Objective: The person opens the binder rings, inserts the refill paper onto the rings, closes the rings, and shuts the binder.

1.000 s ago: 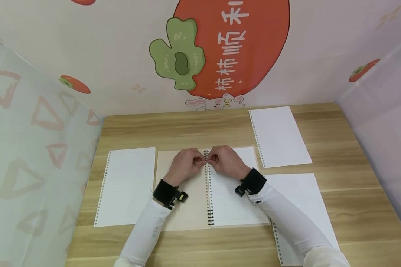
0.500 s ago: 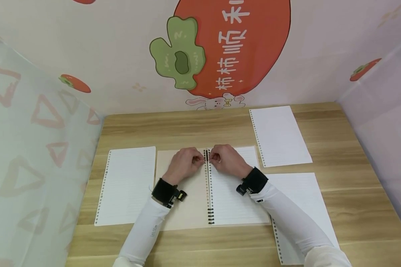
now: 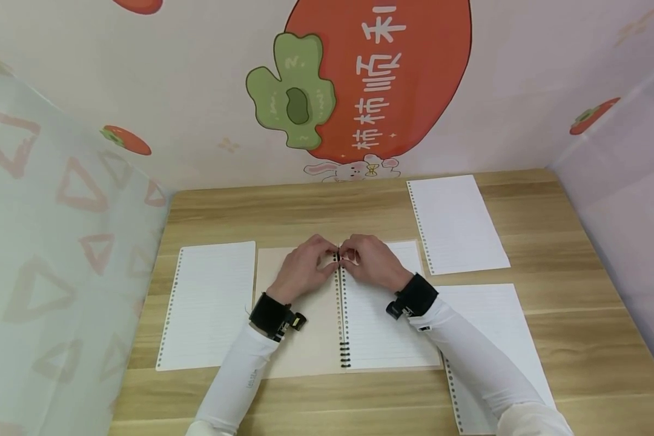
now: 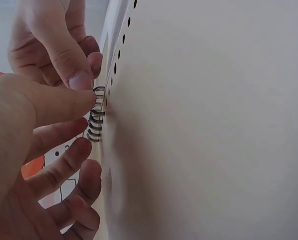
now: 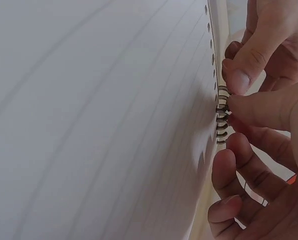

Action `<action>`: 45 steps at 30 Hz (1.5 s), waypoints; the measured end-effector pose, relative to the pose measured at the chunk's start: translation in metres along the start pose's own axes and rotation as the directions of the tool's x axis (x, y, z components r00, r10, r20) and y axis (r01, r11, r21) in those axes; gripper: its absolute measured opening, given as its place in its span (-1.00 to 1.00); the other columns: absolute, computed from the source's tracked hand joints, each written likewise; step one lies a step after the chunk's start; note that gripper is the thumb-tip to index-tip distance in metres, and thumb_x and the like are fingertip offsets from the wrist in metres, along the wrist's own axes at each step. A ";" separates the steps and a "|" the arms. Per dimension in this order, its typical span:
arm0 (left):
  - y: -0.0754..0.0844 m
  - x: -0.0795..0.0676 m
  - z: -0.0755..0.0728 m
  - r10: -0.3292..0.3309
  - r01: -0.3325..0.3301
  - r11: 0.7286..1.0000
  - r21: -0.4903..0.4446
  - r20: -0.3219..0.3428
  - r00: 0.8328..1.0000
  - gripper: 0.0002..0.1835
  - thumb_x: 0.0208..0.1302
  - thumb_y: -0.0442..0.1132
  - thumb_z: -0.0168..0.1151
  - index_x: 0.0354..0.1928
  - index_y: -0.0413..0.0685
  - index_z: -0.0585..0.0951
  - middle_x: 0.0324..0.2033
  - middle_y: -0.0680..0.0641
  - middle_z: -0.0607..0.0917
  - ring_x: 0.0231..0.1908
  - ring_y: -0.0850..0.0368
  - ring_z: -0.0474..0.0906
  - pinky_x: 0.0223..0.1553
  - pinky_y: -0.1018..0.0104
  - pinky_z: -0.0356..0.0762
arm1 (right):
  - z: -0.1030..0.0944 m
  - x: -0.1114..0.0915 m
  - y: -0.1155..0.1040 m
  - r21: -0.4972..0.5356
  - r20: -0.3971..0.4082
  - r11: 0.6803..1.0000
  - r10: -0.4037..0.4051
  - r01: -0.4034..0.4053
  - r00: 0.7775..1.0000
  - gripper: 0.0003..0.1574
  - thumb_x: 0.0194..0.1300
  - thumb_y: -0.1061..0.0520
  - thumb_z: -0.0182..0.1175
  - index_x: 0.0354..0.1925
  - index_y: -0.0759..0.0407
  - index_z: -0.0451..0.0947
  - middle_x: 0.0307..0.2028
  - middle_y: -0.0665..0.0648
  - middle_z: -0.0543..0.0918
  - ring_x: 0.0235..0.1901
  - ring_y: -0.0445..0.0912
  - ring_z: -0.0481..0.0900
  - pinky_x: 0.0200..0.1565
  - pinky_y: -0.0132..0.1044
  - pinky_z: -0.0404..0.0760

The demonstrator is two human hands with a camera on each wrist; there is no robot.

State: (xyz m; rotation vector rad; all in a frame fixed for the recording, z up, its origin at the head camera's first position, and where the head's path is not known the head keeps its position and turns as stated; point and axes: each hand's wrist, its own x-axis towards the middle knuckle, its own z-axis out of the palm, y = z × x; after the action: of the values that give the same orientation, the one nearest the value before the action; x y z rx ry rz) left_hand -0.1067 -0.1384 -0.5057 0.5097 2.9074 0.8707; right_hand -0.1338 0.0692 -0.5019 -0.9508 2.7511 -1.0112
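Note:
An open loose-leaf notebook lies in the middle of the table, with a beige cover (image 3: 294, 348) on the left and a lined page (image 3: 389, 339) on the right. Dark binder rings (image 4: 95, 120) run along its spine; the lower set of rings (image 3: 345, 355) shows in the head view. My left hand (image 3: 304, 269) pinches the upper rings between thumb and index finger. From the other side my right hand (image 3: 373, 261) pinches the same rings (image 5: 222, 117), the thumbs almost meeting. Fingers cover much of the upper rings in the head view.
A loose punched sheet (image 3: 209, 303) lies left of the notebook. To the right are another sheet (image 3: 458, 224) near the back and a lower one (image 3: 496, 339), partly under my right sleeve (image 3: 474, 363). A printed wall (image 3: 196, 91) stands behind the wooden table (image 3: 583, 303).
My left hand has shifted slightly up and right, its index finger stretching toward the top of the spine. The gap between both hands' fingertips has narrowed since half a second ago.

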 end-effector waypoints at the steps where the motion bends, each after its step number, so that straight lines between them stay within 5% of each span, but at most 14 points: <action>1: 0.000 0.000 0.001 0.006 -0.006 1.000 -0.001 0.002 1.000 -0.67 0.31 0.02 0.38 0.07 0.15 0.75 -0.06 0.19 0.62 -0.32 0.26 0.44 -0.36 0.30 0.46 | 0.000 0.000 0.000 0.000 0.006 1.000 0.000 0.000 1.000 -0.88 0.26 0.15 0.37 -0.23 0.12 0.78 -0.45 -0.02 0.60 -0.43 -0.19 0.49 -0.37 -0.28 0.50; 26: 0.002 -0.009 -0.007 -0.047 0.047 0.999 -0.013 -0.016 0.999 -0.70 0.31 -0.05 0.39 0.05 0.10 0.73 -0.10 0.15 0.62 -0.31 0.21 0.46 -0.35 0.27 0.46 | -0.009 -0.008 -0.003 -0.029 0.020 0.999 0.045 -0.045 0.999 -0.87 0.29 0.12 0.37 -0.22 0.12 0.79 -0.45 -0.05 0.59 -0.45 -0.18 0.50 -0.38 -0.27 0.50; 45: 0.019 -0.070 -0.023 -0.029 0.038 0.995 -0.096 0.088 0.996 -0.81 0.36 -0.04 0.34 -0.06 0.15 0.77 -0.21 0.19 0.66 -0.40 0.29 0.45 -0.38 0.34 0.46 | -0.028 -0.063 -0.027 0.057 0.090 0.995 0.077 -0.082 0.993 -0.84 0.35 0.14 0.33 -0.15 0.14 0.79 -0.38 -0.11 0.62 -0.37 -0.21 0.52 -0.28 -0.29 0.55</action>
State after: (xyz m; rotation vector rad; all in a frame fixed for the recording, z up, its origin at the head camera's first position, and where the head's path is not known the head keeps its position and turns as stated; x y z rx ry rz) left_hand -0.0381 -0.1588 -0.4778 0.4766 2.7713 0.9558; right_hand -0.0757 0.1047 -0.4731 -0.8485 2.6481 -1.0088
